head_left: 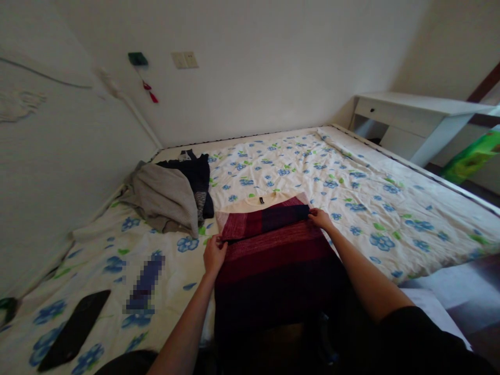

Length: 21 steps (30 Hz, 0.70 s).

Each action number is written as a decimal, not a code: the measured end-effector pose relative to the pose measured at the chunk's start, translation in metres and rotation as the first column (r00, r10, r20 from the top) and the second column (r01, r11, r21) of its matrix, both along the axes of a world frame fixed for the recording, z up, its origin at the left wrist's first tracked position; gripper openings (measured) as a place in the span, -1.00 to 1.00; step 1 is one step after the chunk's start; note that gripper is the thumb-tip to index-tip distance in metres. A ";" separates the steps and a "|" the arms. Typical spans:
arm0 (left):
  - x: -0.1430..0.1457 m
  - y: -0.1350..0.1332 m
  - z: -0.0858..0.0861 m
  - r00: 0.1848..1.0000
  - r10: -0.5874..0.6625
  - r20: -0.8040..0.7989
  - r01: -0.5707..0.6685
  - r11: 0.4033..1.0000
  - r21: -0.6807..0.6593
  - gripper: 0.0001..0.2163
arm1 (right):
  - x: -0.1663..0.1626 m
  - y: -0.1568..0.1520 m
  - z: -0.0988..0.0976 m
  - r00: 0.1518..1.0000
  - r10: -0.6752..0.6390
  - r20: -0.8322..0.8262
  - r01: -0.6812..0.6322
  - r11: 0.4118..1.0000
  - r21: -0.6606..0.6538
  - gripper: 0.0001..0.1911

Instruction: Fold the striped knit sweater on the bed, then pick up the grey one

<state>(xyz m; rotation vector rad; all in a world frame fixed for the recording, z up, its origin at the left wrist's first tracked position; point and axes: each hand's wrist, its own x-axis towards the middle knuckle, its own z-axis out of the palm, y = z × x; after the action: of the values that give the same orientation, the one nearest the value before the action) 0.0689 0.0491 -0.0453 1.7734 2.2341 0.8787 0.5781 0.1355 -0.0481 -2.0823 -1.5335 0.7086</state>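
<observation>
A striped sweater [273, 260], cream at the neck and red to dark navy below, lies flat on the bed in front of me. One sleeve [287, 216] is folded across its chest, with the dark cuff toward the right. My left hand [214, 256] is closed on the sweater's left edge, by the folded sleeve. My right hand [320, 219] pinches the cuff end at the right side. The lower part of the sweater runs into shadow near my body, so its hem is hard to make out.
A grey garment [164, 195] and a black garment [199, 172] lie heaped at the left. A black phone [76, 328] and a blurred-out item [145, 284] rest on the floral bedsheet [351, 208]. A white desk [406, 117] stands beyond the bed's right edge.
</observation>
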 end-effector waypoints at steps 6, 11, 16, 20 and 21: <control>-0.030 0.009 -0.012 0.962 0.248 0.117 -0.250 0.968 -0.004 -0.94 | 0.006 0.014 -0.020 0.991 -0.111 -0.079 0.107 0.992 -0.060 -0.61; -0.043 0.004 -0.015 0.952 0.292 0.094 -0.286 0.955 -0.073 -0.78 | 0.001 0.023 -0.027 0.987 -0.151 -0.047 0.150 0.988 -0.025 -0.54; -0.033 0.009 -0.008 0.995 0.066 0.081 -0.056 0.992 -0.114 -0.48 | 0.000 0.028 -0.031 0.987 -0.159 -0.009 0.159 0.987 -0.034 -0.56; -0.029 0.020 -0.001 0.995 -0.023 0.102 0.040 0.985 -0.166 -0.55 | 0.003 0.031 -0.032 0.982 -0.187 -0.011 0.187 0.981 -0.052 -0.62; -0.029 0.022 -0.001 0.994 -0.035 0.100 0.052 0.984 -0.172 -0.62 | 0.004 0.032 -0.031 0.982 -0.188 -0.014 0.187 0.980 -0.064 -0.64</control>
<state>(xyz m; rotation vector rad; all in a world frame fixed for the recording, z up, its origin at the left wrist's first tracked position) 0.0402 0.0707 -0.0467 1.6587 2.1315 0.7190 0.5822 0.1675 -0.0787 -2.2226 -1.2973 0.7127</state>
